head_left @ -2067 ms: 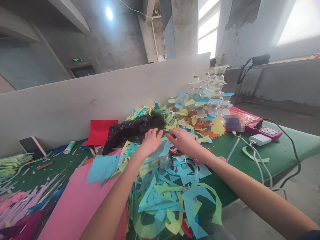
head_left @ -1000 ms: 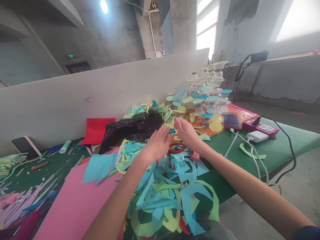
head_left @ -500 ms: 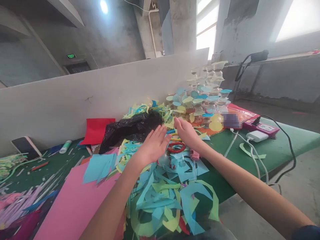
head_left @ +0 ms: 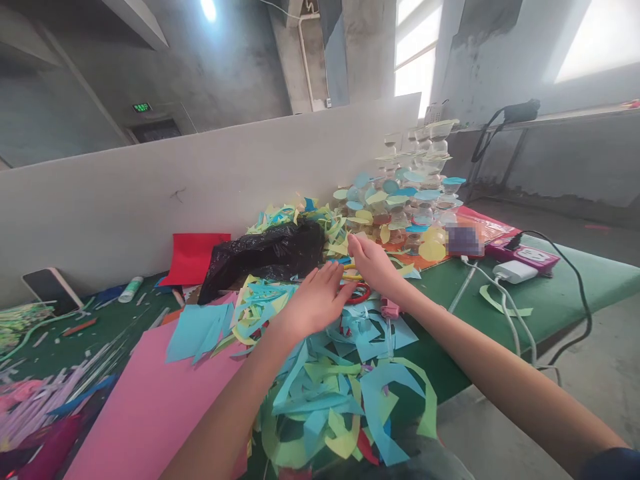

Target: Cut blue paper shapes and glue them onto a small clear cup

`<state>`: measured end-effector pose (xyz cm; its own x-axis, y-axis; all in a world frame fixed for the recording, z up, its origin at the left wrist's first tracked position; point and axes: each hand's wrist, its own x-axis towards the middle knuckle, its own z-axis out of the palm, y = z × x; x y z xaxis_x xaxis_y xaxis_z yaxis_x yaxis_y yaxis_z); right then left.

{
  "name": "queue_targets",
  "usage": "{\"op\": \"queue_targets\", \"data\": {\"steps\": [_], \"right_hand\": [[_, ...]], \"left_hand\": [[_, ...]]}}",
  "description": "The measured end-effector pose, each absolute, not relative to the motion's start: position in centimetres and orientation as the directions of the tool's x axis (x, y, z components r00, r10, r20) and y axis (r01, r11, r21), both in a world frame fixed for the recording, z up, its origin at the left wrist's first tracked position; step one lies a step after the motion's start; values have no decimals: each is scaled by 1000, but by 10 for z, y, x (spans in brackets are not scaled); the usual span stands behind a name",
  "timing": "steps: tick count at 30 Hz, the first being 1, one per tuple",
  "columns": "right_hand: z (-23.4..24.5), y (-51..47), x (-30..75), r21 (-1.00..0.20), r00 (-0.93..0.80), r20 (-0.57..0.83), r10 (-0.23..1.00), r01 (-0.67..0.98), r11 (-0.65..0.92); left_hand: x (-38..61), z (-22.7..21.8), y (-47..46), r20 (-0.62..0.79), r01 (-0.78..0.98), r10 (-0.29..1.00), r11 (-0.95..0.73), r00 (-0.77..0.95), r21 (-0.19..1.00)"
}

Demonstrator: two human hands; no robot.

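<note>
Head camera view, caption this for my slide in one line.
Left hand and right hand over a heap of blue and green paper scraps, beside a black plastic bag and pink card.

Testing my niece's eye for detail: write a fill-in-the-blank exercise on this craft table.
The crumpled plastic bag beyond the left hand is ____.
The large card sheet at lower left is ____.
The tabletop under the white charger is ____.
The ring near the right hand is ____.

Missing words: black; pink; green; red.
</note>
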<state>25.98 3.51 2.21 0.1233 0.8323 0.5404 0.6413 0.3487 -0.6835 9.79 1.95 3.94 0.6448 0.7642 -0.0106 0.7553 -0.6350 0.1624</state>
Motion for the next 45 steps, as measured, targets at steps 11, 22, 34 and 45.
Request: {"op": "queue_targets", "data": {"steps": [11, 22, 34, 45], "right_hand": [[26, 30, 259, -694, 106, 528, 843, 626, 356], [23, 33, 259, -672, 95, 544, 834, 644, 365], [27, 29, 259, -667, 86, 540, 837, 650, 364], [24, 30, 260, -654, 78, 547, 833, 661, 368]], "left_hand": [[99, 30, 19, 27, 750, 757, -651, 653, 114], [98, 41, 23, 104, 796, 823, -568, 559, 211], [97, 36, 23, 91, 791, 814, -580, 574, 195], [97, 34, 24, 102, 779, 799, -601, 592, 179]]}}
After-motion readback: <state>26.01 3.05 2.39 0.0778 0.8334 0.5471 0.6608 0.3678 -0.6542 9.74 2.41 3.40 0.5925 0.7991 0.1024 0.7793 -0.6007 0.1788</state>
